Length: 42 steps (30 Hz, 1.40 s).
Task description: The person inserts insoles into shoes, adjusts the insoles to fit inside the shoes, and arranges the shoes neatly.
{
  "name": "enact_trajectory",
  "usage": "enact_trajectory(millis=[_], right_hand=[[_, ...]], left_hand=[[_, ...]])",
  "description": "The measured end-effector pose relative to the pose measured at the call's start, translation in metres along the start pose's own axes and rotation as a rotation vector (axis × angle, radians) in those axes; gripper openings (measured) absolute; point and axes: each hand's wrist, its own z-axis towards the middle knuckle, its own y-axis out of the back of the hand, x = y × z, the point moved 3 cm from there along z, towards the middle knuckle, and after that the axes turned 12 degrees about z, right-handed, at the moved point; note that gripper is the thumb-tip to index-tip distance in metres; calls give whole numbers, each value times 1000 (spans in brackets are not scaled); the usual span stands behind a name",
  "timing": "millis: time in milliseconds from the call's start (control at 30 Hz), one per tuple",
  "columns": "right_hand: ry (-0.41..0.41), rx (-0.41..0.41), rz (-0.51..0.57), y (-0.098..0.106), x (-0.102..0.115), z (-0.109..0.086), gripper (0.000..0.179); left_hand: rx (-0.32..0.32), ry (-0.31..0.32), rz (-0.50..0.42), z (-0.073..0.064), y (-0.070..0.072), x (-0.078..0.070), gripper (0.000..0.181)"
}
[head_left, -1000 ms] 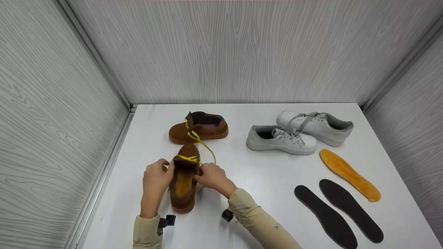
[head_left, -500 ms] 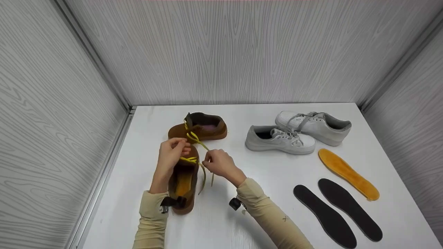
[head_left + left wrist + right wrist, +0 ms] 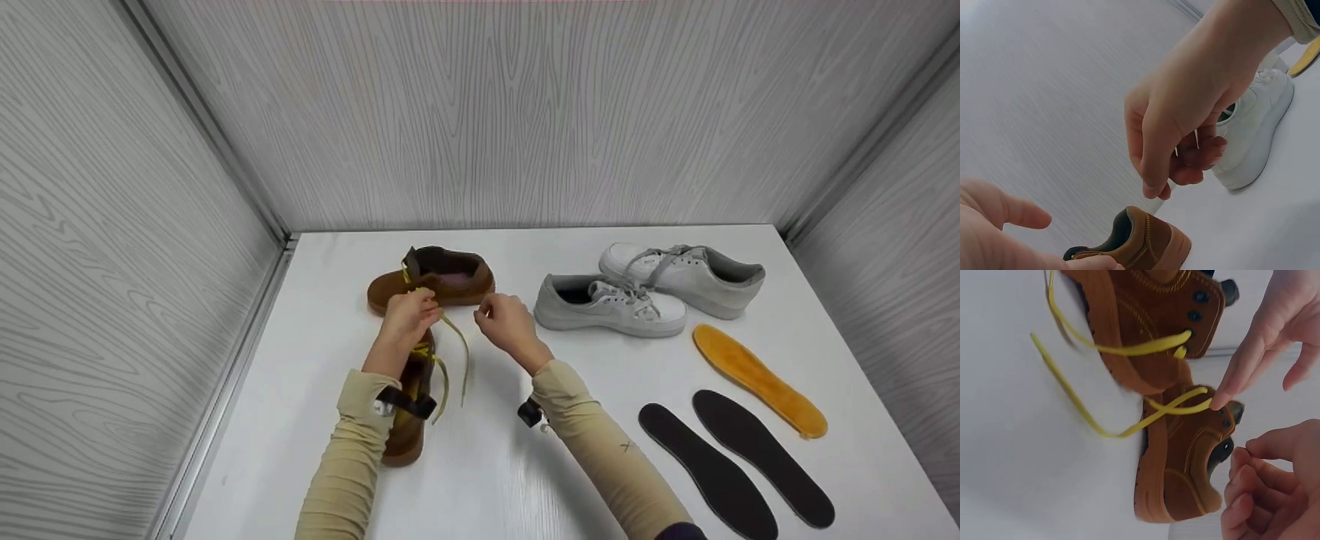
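Note:
Two brown shoes with yellow laces lie on the left: the near shoe [image 3: 405, 442] points away from me, and the far shoe [image 3: 469, 296] lies sideways. My left hand [image 3: 409, 315] hovers over the gap between them, its thumb and fingers apart in the left wrist view. Its fingertips come close to the yellow lace [image 3: 1185, 409] of the far shoe. My right hand [image 3: 510, 322] is raised to the right of the far shoe, fingers curled and thumb against the index finger; I see nothing held. My left forearm hides part of the near shoe.
A pair of white sneakers [image 3: 611, 319] stands at the back right. An orange insole [image 3: 757, 379] and two black insoles [image 3: 709, 469] lie on the white table [image 3: 570, 390] at the right. Grey wood-grain panels [image 3: 480, 112] enclose the back and sides.
Both hands have left the near shoe's opening and moved forward and right. The right hand has come away from the laces, whose loose ends now hang to the right of the shoes.

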Motion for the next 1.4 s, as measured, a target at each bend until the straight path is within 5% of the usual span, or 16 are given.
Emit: enact_trajectory(millis=[233, 467, 1067, 1400], right_hand=[[-27, -73, -29, 7, -18, 17, 12], [-30, -86, -7, 13, -28, 35, 14], [0, 175, 85, 3, -39, 57, 49], [-45, 210, 77, -5, -41, 57, 58]], left_hand=[[-31, 91, -203, 26, -10, 1, 73], [-115, 106, -220, 46, -15, 5, 71], [-237, 157, -230, 70, -23, 22, 85], [-284, 63, -231, 83, -29, 32, 78]])
